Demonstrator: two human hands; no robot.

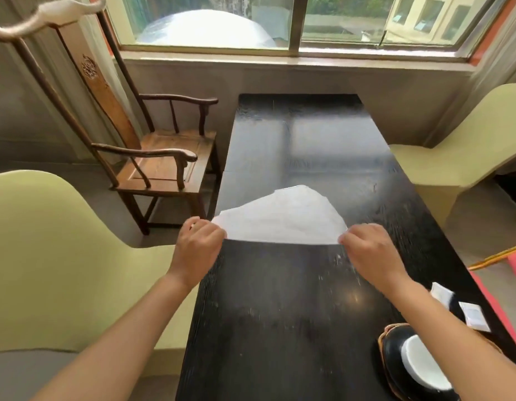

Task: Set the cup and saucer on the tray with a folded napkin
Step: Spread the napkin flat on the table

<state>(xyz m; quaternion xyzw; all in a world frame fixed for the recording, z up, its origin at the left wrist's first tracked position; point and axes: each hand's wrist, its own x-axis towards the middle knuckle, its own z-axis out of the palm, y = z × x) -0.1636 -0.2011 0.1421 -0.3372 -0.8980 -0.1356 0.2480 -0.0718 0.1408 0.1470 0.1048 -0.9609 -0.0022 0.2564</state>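
Note:
A white napkin [282, 217] is stretched out above the black table [279, 299], with its far edge drooping toward the tabletop. My left hand [198, 241] pinches its near left corner and my right hand [369, 250] pinches its near right corner. At the near right, partly under my right forearm, a white cup [421, 363] sits on a dark saucer [394, 347], which rests on a brown-rimmed tray [381, 340]. The tray's right side is hidden by my arm.
Two small white packets [473, 315] lie on the table's right edge near the tray. A wooden armchair [164, 163] stands left of the table. Pale green chairs [48, 256] flank the table on both sides. A window sill runs behind the far end.

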